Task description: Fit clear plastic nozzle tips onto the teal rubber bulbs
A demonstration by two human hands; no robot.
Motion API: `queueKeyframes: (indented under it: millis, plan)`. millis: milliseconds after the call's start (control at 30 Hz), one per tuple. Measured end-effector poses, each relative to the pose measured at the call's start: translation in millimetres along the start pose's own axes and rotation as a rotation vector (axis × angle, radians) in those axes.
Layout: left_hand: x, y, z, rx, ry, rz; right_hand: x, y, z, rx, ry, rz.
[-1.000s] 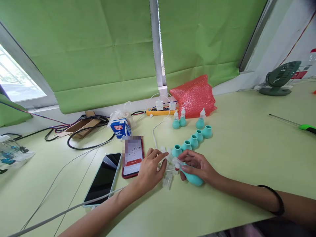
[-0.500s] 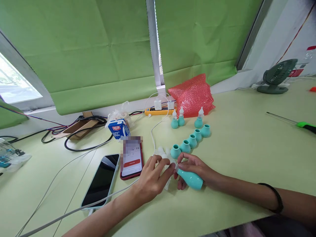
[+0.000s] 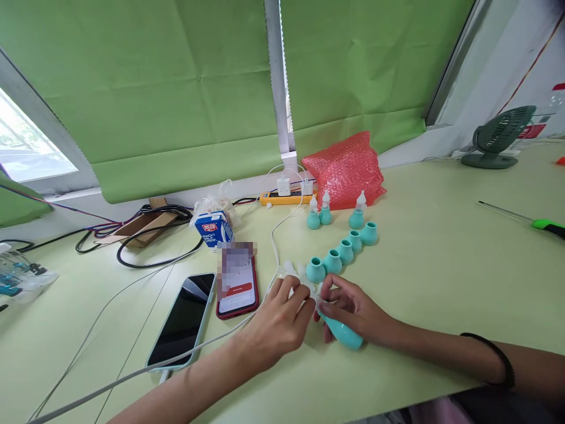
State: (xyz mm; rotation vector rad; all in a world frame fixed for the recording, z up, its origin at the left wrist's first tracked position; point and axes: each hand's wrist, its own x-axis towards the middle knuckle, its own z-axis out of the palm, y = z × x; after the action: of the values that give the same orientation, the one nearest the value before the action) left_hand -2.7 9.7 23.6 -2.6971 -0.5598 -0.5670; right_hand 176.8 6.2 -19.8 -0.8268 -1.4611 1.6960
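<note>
My right hand (image 3: pixel 353 306) is closed around a glossy teal rubber squeeze bulb (image 3: pixel 346 334), which lies tilted with its neck toward my left hand. Fingers of my left hand (image 3: pixel 286 315) pinch a small translucent nozzle (image 3: pixel 316 299) at that neck; my fingertips partly cover the joint. Just behind my left hand are loose clear plastic pieces (image 3: pixel 289 268), partly hidden. Several open-necked teal bulbs (image 3: pixel 332 261) stand in a slanting row beyond my hands. Farther back, three teal bulbs (image 3: pixel 356 219) stand upright with clear tips fitted.
To the left lie a red-cased phone (image 3: pixel 238 288) and a dark-screened phone (image 3: pixel 183 321), with a white cable (image 3: pixel 212 341) crossing near my left arm. Behind are a milk carton (image 3: pixel 214 228), a yellow power strip (image 3: pixel 286 199) and red bubble wrap (image 3: pixel 348 174). A screwdriver (image 3: pixel 547 227) lies far right.
Both hands stay together at the bulb's neck. My left fingers have curled in more and shifted slightly right, and the bulb has dropped a little lower in view.
</note>
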Motion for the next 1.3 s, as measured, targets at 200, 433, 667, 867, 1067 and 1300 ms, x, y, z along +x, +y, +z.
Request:
queueKeyframes:
  millis: [200, 433, 667, 867, 1067, 1300]
  plan:
    - [3.4, 9.2, -2.9, 0.223, 0.028, 0.116, -5.1, -7.6, 5.8, -0.130, 0.037, -0.057]
    - [0.0, -0.3, 6.4, 0.079, 0.104, 0.054, -4.7, -6.5, 4.3, -0.045, 0.045, -0.068]
    - [-1.7, -3.7, 11.3, -0.127, 0.214, -0.092, -3.0, -11.8, -0.3, -0.025, 0.049, -0.056]
    - [-3.3, -5.6, 10.1, -0.145, 0.156, -0.135, -4.5, -9.3, 0.5, -0.032, 0.038, -0.010]
    - [-2.1, 4.5, 0.9, 0.127, 0.121, 0.073, -6.2, -9.8, 6.0, -0.090, 0.082, -0.031]
    - [2.7, 18.3, -8.1, 0.308, 0.089, 0.196, -10.2, -11.0, 10.1, -0.235, 0.115, -0.106]
